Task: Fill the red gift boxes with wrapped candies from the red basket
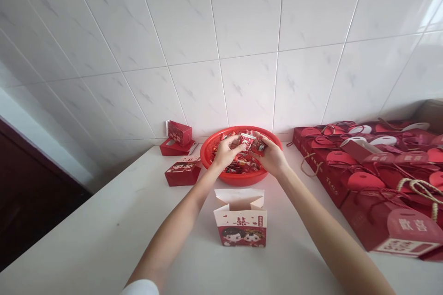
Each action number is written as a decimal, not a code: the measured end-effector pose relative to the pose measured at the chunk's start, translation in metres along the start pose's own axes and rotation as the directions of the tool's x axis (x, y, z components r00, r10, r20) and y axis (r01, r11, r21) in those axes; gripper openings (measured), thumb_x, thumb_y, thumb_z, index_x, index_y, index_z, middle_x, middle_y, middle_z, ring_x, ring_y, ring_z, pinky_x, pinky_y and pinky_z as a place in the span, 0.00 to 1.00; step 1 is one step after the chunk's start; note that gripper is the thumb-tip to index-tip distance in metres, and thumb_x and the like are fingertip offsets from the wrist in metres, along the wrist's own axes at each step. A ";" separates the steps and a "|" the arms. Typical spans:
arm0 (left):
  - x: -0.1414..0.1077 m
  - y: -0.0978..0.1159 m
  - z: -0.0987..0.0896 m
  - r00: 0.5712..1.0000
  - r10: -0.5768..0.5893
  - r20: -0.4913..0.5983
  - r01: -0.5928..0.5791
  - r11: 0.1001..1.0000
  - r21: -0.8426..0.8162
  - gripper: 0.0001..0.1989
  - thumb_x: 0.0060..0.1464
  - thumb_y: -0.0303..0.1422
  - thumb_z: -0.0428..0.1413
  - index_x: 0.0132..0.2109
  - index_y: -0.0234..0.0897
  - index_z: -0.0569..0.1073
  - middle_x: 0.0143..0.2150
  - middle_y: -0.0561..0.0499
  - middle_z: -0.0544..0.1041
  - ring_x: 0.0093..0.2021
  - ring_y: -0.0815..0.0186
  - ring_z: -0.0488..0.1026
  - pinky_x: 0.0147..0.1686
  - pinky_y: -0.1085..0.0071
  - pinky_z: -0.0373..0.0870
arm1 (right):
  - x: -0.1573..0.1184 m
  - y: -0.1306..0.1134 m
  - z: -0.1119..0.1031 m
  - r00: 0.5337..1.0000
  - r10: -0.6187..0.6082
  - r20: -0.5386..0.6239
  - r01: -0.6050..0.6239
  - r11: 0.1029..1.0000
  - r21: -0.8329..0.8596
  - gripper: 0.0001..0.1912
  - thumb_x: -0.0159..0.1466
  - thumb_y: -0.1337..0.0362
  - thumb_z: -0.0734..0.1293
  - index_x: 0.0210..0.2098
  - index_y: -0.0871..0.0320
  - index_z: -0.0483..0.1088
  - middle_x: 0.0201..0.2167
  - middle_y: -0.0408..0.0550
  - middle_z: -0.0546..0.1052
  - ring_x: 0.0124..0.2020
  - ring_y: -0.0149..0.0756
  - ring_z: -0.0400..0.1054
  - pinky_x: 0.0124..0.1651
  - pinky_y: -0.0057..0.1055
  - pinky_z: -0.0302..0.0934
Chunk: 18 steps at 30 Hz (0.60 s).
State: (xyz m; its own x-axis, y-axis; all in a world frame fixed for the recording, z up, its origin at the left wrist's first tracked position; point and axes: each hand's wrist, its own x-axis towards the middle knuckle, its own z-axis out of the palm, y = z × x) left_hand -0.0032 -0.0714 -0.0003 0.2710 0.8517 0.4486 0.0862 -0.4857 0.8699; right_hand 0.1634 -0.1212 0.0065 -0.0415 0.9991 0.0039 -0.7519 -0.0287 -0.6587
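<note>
Over the red plastic basket [238,180], my left hand [225,153] is closed on a small red-and-white cup-shaped packet [247,142], thumb across its front. Opposite it, my right hand [273,157] curls its thumb and fingers around a dark wrapped candy [260,146]. Wrapped candies [242,165], mostly red, lie in the basket below both hands. Nearer to me, between my forearms, an open paper gift box [241,233] stands upright. Two cartoon faces decorate its red lower front, and its white top flaps are spread; its inside is mostly hidden.
Many red gift boxes with cord handles [374,212] crowd the right side of the white table [104,230]. Left of the basket lie a red box with cartoon faces [182,175] and a folded red carton [180,133]. A tiled wall [249,87] rises behind.
</note>
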 end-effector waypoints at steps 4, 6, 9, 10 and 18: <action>-0.002 0.001 0.001 0.999 -0.003 -0.037 0.003 1.000 -0.015 0.20 0.44 0.40 0.69 0.41 0.36 0.72 0.33 0.51 0.77 0.35 0.64 0.76 0.39 0.68 0.72 | -0.003 -0.001 -0.001 0.995 0.064 0.073 -0.062 0.998 -0.028 0.09 0.63 0.65 0.67 0.43 0.53 0.76 0.46 0.46 0.80 0.44 0.40 0.75 0.44 0.40 0.74; -0.004 0.005 0.003 1.000 0.027 -0.014 -0.027 0.999 0.030 0.17 0.45 0.41 0.68 0.34 0.36 0.70 0.31 0.53 0.75 0.34 0.66 0.74 0.38 0.69 0.71 | -0.004 -0.001 0.000 0.993 0.084 0.081 -0.080 0.996 -0.046 0.10 0.62 0.67 0.68 0.43 0.52 0.76 0.47 0.46 0.80 0.45 0.40 0.75 0.48 0.44 0.74; -0.005 0.011 0.004 0.997 0.056 0.049 -0.060 0.996 0.071 0.16 0.51 0.45 0.63 0.30 0.36 0.71 0.31 0.52 0.75 0.35 0.65 0.73 0.39 0.69 0.71 | -0.006 0.000 0.003 0.996 0.060 0.065 -0.055 0.996 -0.074 0.14 0.59 0.73 0.69 0.42 0.52 0.76 0.42 0.46 0.81 0.44 0.39 0.75 0.49 0.45 0.75; -0.004 0.012 0.003 0.997 0.050 0.056 -0.054 0.996 0.068 0.16 0.53 0.46 0.61 0.31 0.36 0.73 0.32 0.51 0.76 0.37 0.64 0.74 0.41 0.69 0.71 | -0.007 0.001 0.004 0.998 0.040 0.053 -0.036 0.996 -0.076 0.14 0.57 0.75 0.69 0.41 0.53 0.75 0.41 0.46 0.81 0.44 0.39 0.75 0.49 0.45 0.75; 0.018 -0.007 -0.035 0.969 -0.149 0.197 0.083 0.947 0.310 0.08 0.48 0.31 0.59 0.38 0.35 0.79 0.41 0.47 0.82 0.44 0.58 0.78 0.48 0.64 0.73 | -0.001 0.004 -0.001 0.997 -0.066 -0.050 0.065 0.997 -0.031 0.10 0.52 0.74 0.73 0.26 0.57 0.69 0.26 0.42 0.76 0.36 0.37 0.74 0.50 0.47 0.75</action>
State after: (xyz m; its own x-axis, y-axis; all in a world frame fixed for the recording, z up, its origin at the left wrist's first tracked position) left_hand -0.0323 -0.0453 0.0088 0.4382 0.8589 0.2650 0.4010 -0.4506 0.7976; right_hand 0.1605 -0.1219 0.0032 0.0413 0.9991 0.0100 -0.7325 0.0371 -0.6797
